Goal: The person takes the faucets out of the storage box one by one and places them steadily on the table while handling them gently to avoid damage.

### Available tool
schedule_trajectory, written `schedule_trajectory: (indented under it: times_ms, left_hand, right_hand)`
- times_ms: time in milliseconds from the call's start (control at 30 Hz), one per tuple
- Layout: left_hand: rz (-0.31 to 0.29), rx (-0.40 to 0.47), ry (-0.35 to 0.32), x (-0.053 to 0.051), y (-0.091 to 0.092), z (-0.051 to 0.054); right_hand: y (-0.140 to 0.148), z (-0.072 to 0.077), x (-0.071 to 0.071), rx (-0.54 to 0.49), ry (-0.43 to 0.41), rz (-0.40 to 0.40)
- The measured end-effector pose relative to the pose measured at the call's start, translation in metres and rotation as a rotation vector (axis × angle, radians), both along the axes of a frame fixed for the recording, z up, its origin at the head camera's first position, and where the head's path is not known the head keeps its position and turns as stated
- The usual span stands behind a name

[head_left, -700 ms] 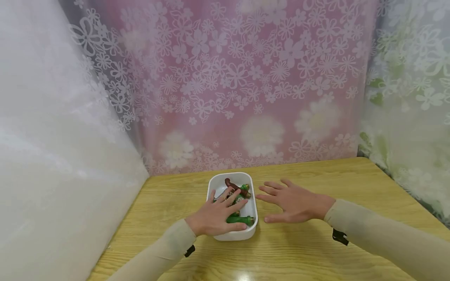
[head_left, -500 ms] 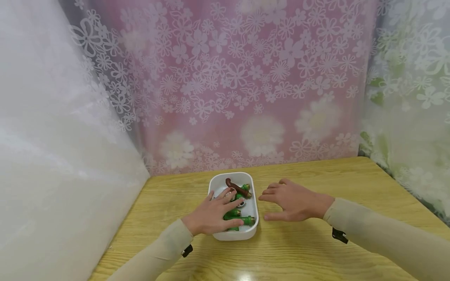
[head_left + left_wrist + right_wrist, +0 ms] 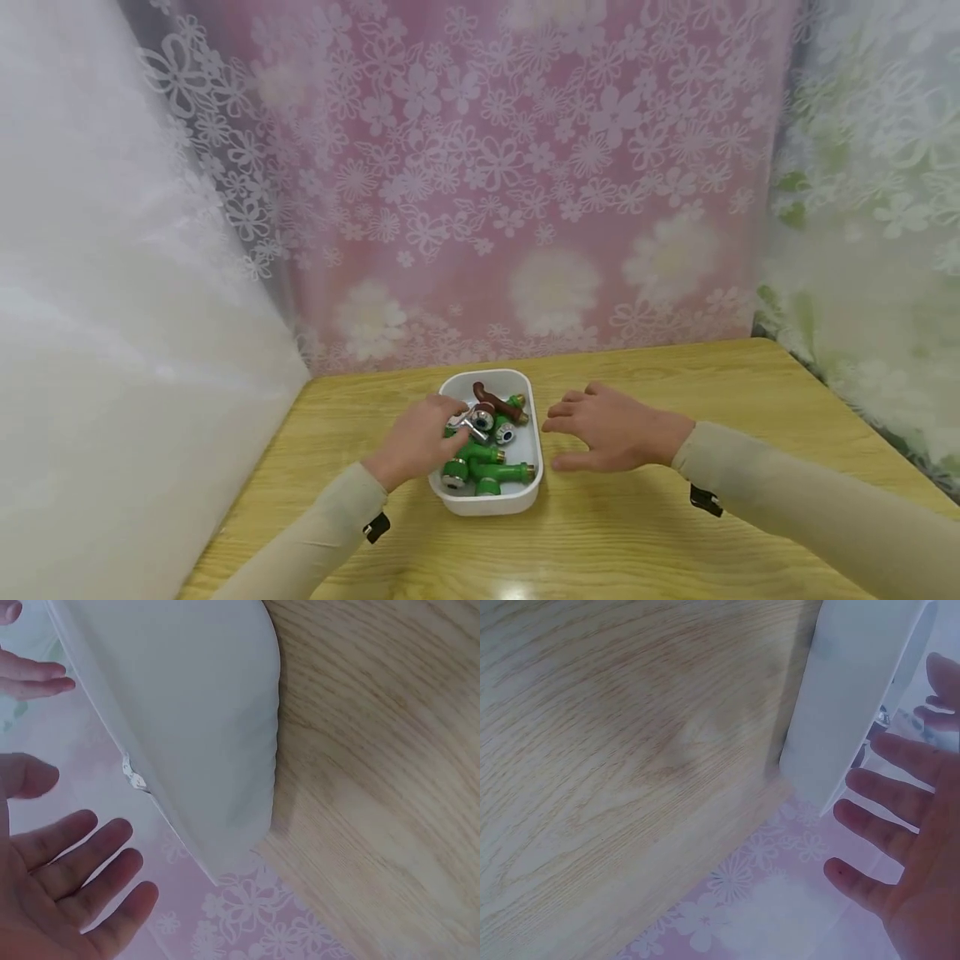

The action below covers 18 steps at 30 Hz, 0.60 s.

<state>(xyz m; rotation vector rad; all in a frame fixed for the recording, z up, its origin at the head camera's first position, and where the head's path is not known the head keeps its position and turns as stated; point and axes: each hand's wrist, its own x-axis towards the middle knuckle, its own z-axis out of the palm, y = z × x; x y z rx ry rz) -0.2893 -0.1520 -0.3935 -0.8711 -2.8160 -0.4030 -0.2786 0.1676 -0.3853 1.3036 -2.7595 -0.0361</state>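
The left hand [image 3: 417, 437] hangs over the left rim of the tray, its thumb apart from its loosely bent fingers, and has hold of nothing that shows; its fingertips are near a chrome handle [image 3: 474, 429], though whether they touch it I cannot tell. The right hand [image 3: 618, 429] is just beside the tray's right side, above the table, fingers relaxed and thumb apart, gripping nothing. Between the two hands is one white tray [image 3: 491, 506] holding a jumble of green fittings [image 3: 504, 472] and, at the far end, one curved brown fitting [image 3: 497, 403] lying aslant. Four brass-coloured ends show among them, and three round silver-rimmed caps [image 3: 506, 433] (the green bodies overlap too much for a sure count). The tray's right wall stands between the right hand and the fittings, while the left hand covers part of the left rim; from both wrist views the walls hide most of the contents. Two pale sleeves [image 3: 795, 483] reach in, each with one black device [image 3: 377, 527] beneath the wrist. The wooden table [image 3: 637, 533] is bounded by a pink flowered curtain [image 3: 465, 192] behind, one white sheet [image 3: 135, 333] at left and a green-and-white curtain [image 3: 870, 208] at right.
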Motion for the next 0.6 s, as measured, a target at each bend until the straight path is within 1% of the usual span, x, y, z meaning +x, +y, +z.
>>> schedule_trajectory:
  times_ms: [100, 200, 267, 367, 600]
  left_hand:
    - [0.059, 0.032, 0.030, -0.007, -0.001, 0.000]
    - [0.117, 0.036, 0.054, -0.013, -0.003, -0.002]
    - [0.141, 0.032, 0.077, -0.017, -0.004, -0.004]
    - [0.171, 0.029, 0.089, -0.023, -0.006, -0.007]
    - [0.268, 0.029, 0.067, -0.033, -0.007, -0.015]
  right_hand:
    - [-0.001, 0.001, -0.001, 0.007, -0.007, 0.001]
    - [-0.001, 0.001, 0.000, 0.008, -0.012, -0.002]
    - [-0.001, 0.002, 0.001, 0.004, -0.013, -0.003]
    - [-0.001, 0.004, 0.001, 0.004, -0.010, -0.005]
    - [0.001, 0.003, 0.001, 0.014, -0.022, -0.020]
